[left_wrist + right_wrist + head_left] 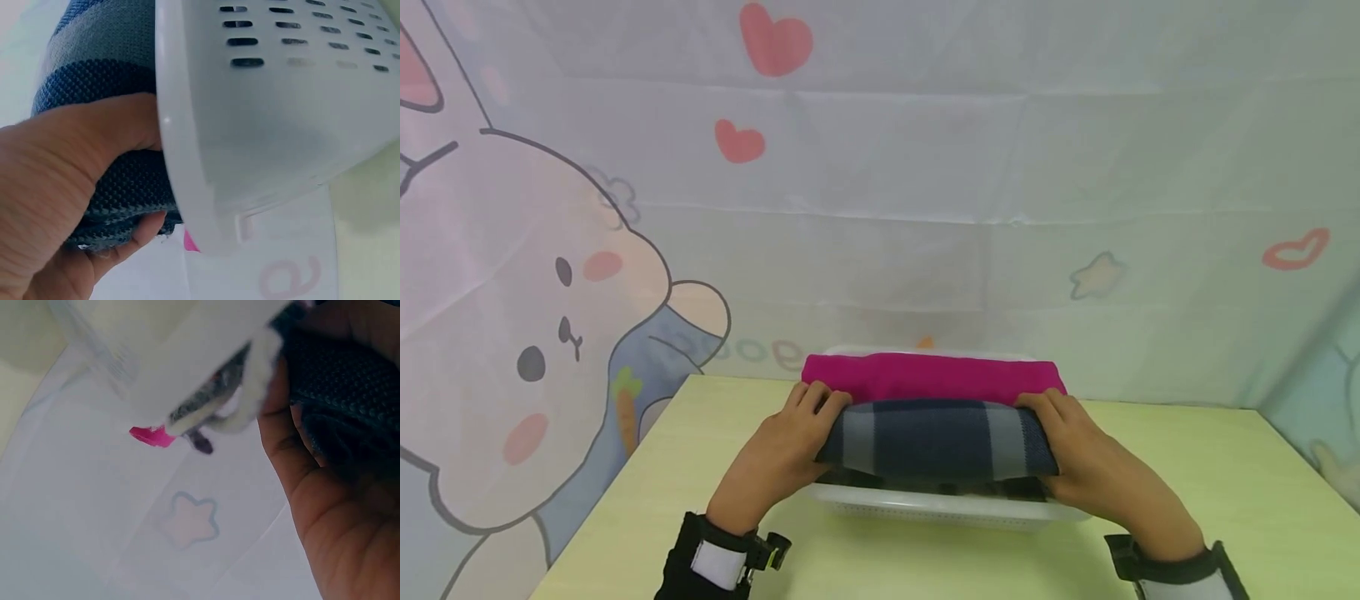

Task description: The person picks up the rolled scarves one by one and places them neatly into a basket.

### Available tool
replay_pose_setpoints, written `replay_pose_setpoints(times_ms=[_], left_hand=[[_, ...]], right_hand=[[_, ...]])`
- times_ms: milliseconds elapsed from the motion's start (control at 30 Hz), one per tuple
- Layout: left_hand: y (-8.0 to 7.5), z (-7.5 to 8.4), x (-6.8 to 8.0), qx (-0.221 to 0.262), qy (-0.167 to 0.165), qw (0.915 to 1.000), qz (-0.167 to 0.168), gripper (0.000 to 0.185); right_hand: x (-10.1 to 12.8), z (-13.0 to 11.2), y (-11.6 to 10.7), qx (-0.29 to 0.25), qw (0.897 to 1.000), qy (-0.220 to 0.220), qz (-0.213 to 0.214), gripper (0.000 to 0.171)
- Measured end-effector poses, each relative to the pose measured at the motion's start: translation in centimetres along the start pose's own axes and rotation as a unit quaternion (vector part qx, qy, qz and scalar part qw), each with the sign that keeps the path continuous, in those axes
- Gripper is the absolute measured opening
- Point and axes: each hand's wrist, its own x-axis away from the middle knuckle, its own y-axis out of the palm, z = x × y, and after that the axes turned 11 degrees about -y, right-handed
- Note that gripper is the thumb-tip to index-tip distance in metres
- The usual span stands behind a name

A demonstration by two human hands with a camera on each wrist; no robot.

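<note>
A staged indoor recording corner rather than a lived-in room: a pale fabric backdrop printed with a cartoon rabbit, red hearts and a star hangs in creased panels on every visible side. In front of it stands a plain light-wood tabletop carrying a white perforated plastic basket of folded cloths.

A pale yellow-green table is seen across the lower part of the head view, its far edge set close against a fabric backdrop that fills the rest of the scene. The backdrop is printed with a large cartoon rabbit at 9 o'clock, red hearts at 12 o'clock, a pale star at 3 o'clock, and horizontal fold creases are visible across it. Even, diffuse lighting is observed, with only soft shadows cast on the table.
</note>
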Motion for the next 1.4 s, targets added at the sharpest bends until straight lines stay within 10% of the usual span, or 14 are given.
replay_pose_setpoints(times_ms=[800,1400], left_hand=[[1.1,0.3,-0.2,0.018,-0.013,0.9996,-0.015,0.079],[1.2,0.2,0.1,0.002,0.01,0.9998,-0.016,0.084]], right_hand=[[0.7,0.5,0.4,0.013,0.999,-0.032,-0.004,0.088],[0.8,0.1,0.1,-0.045,0.996,0.048,-0.055,0.072]])
